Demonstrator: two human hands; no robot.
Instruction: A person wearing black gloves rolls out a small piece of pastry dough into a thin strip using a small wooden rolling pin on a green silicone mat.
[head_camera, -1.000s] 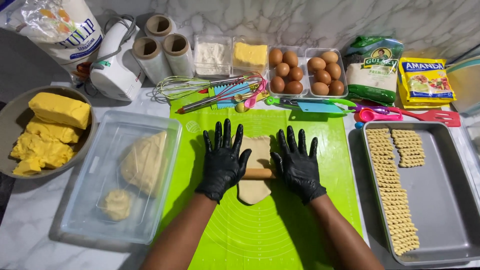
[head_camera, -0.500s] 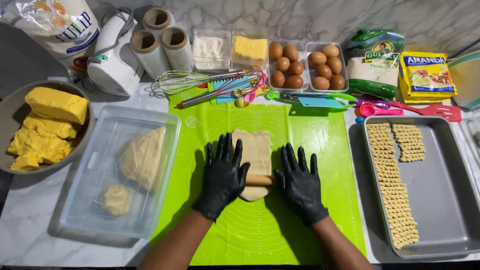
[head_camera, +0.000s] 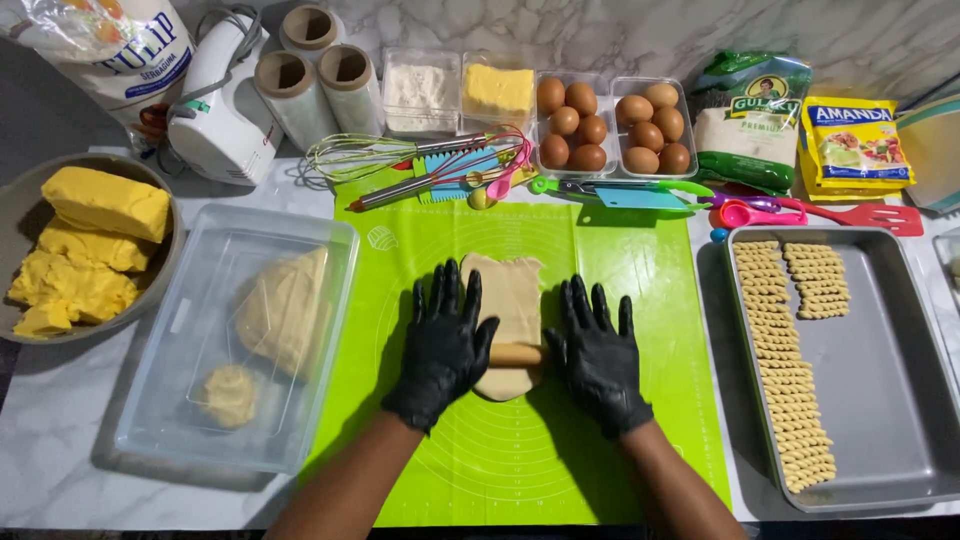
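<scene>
Bowl: far left of the hands, a grey bowl (head_camera: 165, 270) held yellow butter blocks (head_camera: 95, 215).
Tub: just left of the left hand, a clear tub (head_camera: 215, 440) held dough lumps (head_camera: 285, 310).
Left hand: the black-gloved left hand (head_camera: 445, 345) lay flat, fingers spread, pressing one end of the rolling pin (head_camera: 518, 354).
Dough: between the hands, a flattened dough sheet (head_camera: 510, 295) lay under the pin on the green mat (head_camera: 600, 250).
Right hand: the right hand (head_camera: 598, 355) pressed flat on the other end.
Tray: right of the hands, a metal tray (head_camera: 890, 400) held rows of ridged biscuits (head_camera: 785, 370).
Beyond the hands: eggs (head_camera: 610, 125) on the counter (head_camera: 60, 460).
</scene>
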